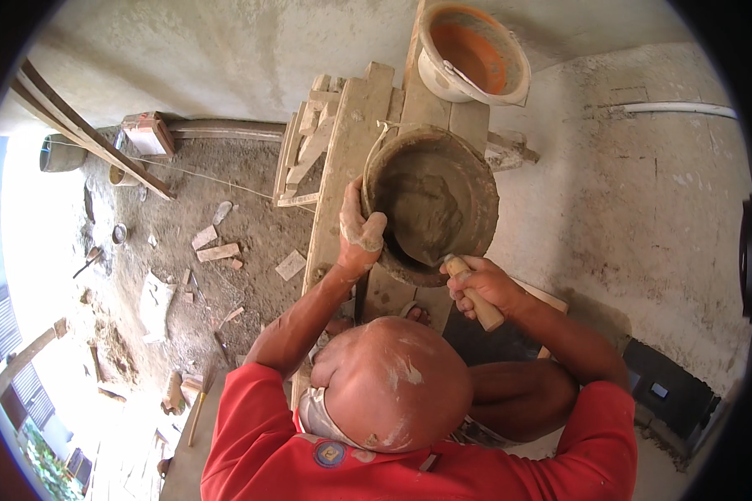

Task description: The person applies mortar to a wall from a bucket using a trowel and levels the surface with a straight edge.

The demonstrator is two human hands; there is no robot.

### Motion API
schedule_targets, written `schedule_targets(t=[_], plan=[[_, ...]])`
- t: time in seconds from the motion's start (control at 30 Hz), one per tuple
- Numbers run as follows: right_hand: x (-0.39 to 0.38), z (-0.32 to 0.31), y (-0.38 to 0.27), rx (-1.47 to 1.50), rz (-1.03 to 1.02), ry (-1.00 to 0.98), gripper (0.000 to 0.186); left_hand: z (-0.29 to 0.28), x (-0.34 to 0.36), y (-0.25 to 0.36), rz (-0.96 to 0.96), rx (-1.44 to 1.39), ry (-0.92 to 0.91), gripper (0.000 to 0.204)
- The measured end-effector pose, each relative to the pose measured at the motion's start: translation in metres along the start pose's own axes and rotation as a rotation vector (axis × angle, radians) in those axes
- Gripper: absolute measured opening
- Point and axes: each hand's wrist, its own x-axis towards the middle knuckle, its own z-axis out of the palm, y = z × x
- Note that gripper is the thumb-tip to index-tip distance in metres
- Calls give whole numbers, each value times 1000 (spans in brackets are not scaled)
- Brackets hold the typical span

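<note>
A dark, mud-caked bucket point(488, 188) stands on the wooden planks in front of me, with wet grey mortar point(430, 209) inside. My left hand point(362, 227), smeared with mortar, grips its left side, fingers along the outer wall and thumb by the rim. In my right hand point(485, 292) is a trowel point(475, 294), held by its pale wooden handle at the bucket's near right rim. The trowel's blade points into the bucket and is mostly hidden in the mortar.
A white bucket point(437, 77) with an orange inside stands just beyond, near the wall. Wooden planks point(342, 171) form a raised platform under me, with stacked timber point(307, 142) at its left. Broken bricks point(217, 252) lie on the dirt floor below. A long beam point(92, 134) leans at the far left.
</note>
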Motion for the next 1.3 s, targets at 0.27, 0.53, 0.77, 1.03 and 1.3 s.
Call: schedule_targets(t=[0.27,0.53,0.77,1.03,1.3], plan=[[-18,14,-31,-178,50,155,27,0,5,-5,60,-34,5,57],[-30,4,-78,-708,28,231,33,-2,4,-5,51,-42,4,56],[-45,6,-103,-1993,-408,397,41,-3,4,-7,14,-60,-17,52],[0,24,-76,-2237,-718,309,41,-5,7,-10,40,83,-8,57],[-2,13,-60,-2131,-811,223,23,-3,8,-12,66,103,-5,60]])
